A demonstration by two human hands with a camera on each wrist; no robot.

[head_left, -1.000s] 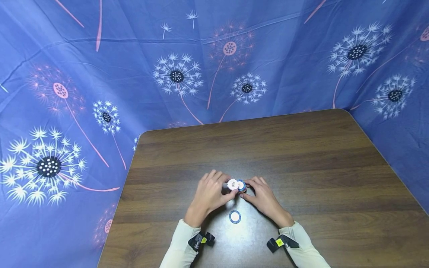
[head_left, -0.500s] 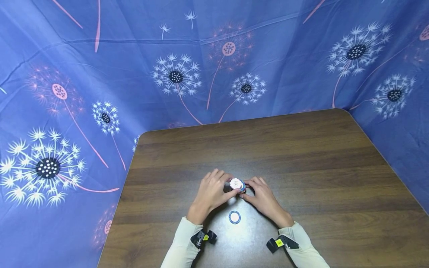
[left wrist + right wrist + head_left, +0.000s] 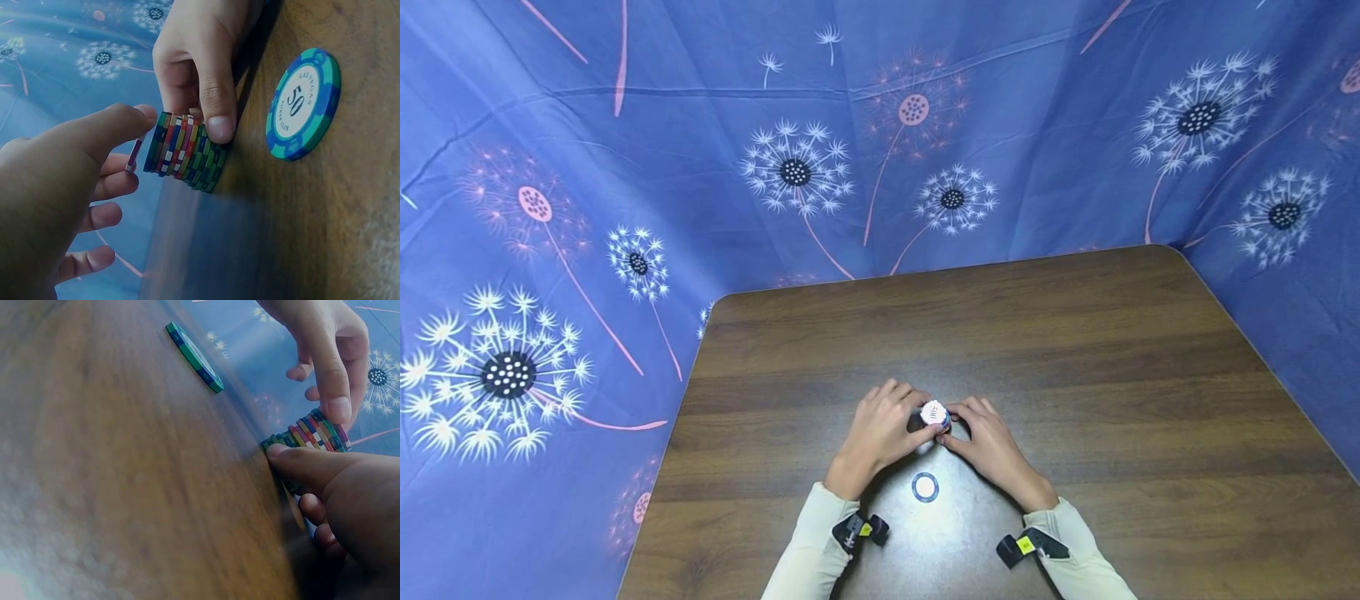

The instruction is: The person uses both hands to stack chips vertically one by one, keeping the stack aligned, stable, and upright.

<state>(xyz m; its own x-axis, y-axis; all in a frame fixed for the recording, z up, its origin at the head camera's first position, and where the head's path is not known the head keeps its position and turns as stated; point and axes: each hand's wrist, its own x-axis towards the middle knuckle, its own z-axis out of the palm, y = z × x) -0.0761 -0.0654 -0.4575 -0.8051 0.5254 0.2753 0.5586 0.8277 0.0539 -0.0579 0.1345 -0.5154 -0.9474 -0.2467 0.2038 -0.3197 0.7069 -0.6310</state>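
Observation:
Between thumb and fingers my left hand pinches a white-faced poker chip. In the left wrist view, that chip shows a purple and white edge, with a narrow gap between it and the top of a stack of poker chips. Green, red, yellow and blue edges make up the stack, its chips slightly out of line. My right hand grips the stack low down, the thumb on its near side. Most of the stack is hidden under the held chip in the head view.
A single blue and green poker chip marked 50 lies flat on the wooden table, nearer the body than the stack. A blue dandelion-print cloth hangs behind and at both sides of the table.
My left hand has carried the white-faced chip a little to the right, from beside the stack's top to over it. The right hand and the lone chip have stayed put.

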